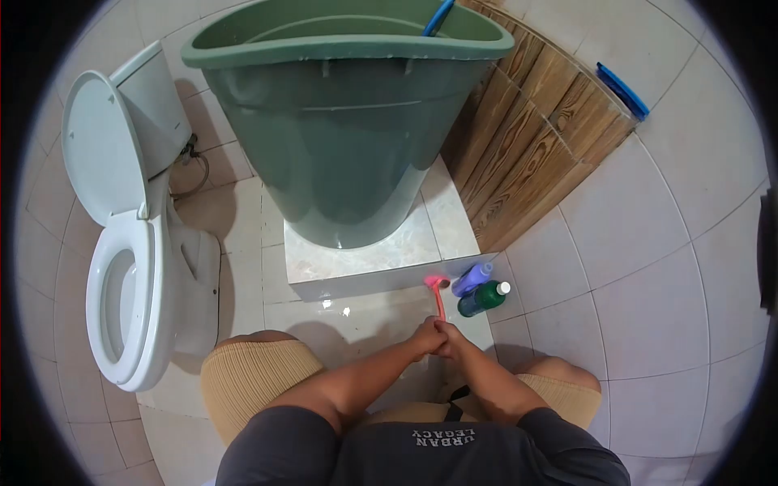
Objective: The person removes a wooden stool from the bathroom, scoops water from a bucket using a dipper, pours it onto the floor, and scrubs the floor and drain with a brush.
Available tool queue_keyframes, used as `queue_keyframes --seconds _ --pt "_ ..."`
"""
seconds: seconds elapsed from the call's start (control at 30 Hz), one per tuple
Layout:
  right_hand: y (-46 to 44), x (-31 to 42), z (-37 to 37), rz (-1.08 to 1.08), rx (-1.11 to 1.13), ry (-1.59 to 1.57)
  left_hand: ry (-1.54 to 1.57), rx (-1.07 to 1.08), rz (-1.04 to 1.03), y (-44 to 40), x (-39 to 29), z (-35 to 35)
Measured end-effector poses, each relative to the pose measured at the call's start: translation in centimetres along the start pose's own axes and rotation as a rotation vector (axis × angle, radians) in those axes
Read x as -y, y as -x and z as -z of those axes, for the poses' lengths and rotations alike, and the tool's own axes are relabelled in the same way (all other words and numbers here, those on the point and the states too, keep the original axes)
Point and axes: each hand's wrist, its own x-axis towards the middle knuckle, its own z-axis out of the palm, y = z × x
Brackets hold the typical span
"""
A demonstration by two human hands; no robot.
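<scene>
My left hand [425,338] and my right hand [448,338] are closed together, low in front of me. Out of them sticks the thin orange-red handle of a brush [440,301], its pink head against the foot of the tiled step [373,279]. The fingers overlap, so the handle's lower end is hidden. Just right of the brush head stands a purple bottle [472,280]. Beside it is a dark green bottle [481,300] with a white cap. The floor [356,324] near the brush looks wet and shiny.
A big green water barrel [332,138] stands on the step, with something blue at its rim. To the left is a white toilet [154,300], lid raised. A wood-patterned tiled ledge [527,130] holds a blue object [622,91] at the right.
</scene>
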Motion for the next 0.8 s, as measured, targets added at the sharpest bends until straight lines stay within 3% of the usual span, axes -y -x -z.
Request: queue_keyframes --seconds 0.03,0.1,0.17,0.2,0.3,0.33,0.4,0.43,0.5,0.53,0.63,0.67,0.77,0.8 --pt "2.6 0.5 -1.4 0.014 -0.018 -0.014 -0.004 -0.032 -0.03 -0.8 0.2 -0.3" --pt "5.5 0.8 -2.8 0.032 -0.063 -0.047 -0.246 -0.048 -0.123 3.4 -5.6 -2.1" --pt "7.1 1.6 0.3 0.031 0.112 0.062 -0.362 -0.065 -0.202 6.0 -8.3 -3.9" --pt "7.6 1.7 1.4 0.028 0.2 0.118 -0.407 -0.115 -0.349 2.8 -3.7 -4.4" --pt "14.1 3.2 -2.6 0.161 0.09 0.113 -0.289 -0.019 -0.257 9.3 -10.3 -7.0" --pt "14.9 3.3 -2.9 0.223 0.038 0.166 -0.109 0.1 -0.227 11.0 -12.4 -6.8" --pt "16.0 4.0 -3.5 0.345 -0.052 0.284 -0.12 0.097 -0.306 10.2 -11.5 -7.1" --pt "16.9 4.3 -4.4 0.431 -0.124 0.425 -0.123 0.089 -0.343 10.0 -11.2 -7.0" --pt "18.4 5.0 -5.6 0.602 -0.273 0.706 -0.037 0.271 -0.212 11.2 -14.1 -5.6" --pt "18.0 5.4 -4.6 0.609 -0.29 0.814 0.042 0.326 -0.172 12.2 -15.4 -5.2" --pt "15.8 6.2 -0.3 0.92 -0.358 1.374 0.084 0.404 -0.135 12.0 -15.4 -4.9" --pt "17.4 7.0 -2.6 0.73 -0.482 1.586 0.09 0.403 -0.12 11.3 -14.7 -5.0" --pt "16.4 8.4 -3.9 0.564 -0.722 1.879 0.147 0.43 -0.029 10.9 -14.8 -4.6" --pt "15.4 9.2 -3.6 0.599 -0.727 1.887 0.174 0.444 0.007 10.9 -15.1 -4.4"
